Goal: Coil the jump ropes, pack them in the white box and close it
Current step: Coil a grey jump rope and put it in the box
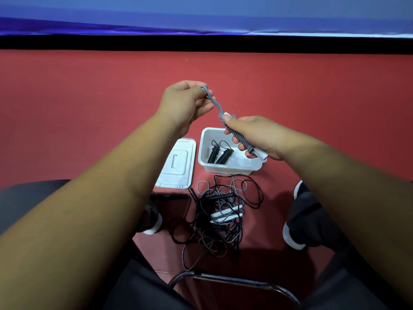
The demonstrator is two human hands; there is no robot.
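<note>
Head view, only one.

Right hand point(257, 137): fingers curled round a grey rope point(243, 140), thumb pressed on top near the upper end of the bundle. The rope is wound in tight turns round its white handles; a white handle end sticks out at the heel of the hand. The bundle sits tilted, its low end over the box's right rim.

Left hand point(187, 101): up and to the left of the right one. Thumb and forefinger pinch the grey loop point(206, 91) that comes off the bundle's top. Other fingers are loosely curled below it. The strand between the hands looks taut and twisted.

Box point(230, 170): white, open, on the red floor point(89, 108), partly under the right hand. Inside are two black ropes point(223, 154), each wound into a tight bundle with a small loop at the far end, lying side by side toward the left half.

Lid point(176, 164): flat on the floor just left of the box, apart from it.

Pile point(223, 211): loose black and grey ropes tangled on the floor just in front of the box, between the shoes point(292, 233). White handles lie in the middle and black handles at its left edge. Can't tell how many ropes.

Chair frame point(234, 280): a chrome tube at the bottom, between the knees.
</note>
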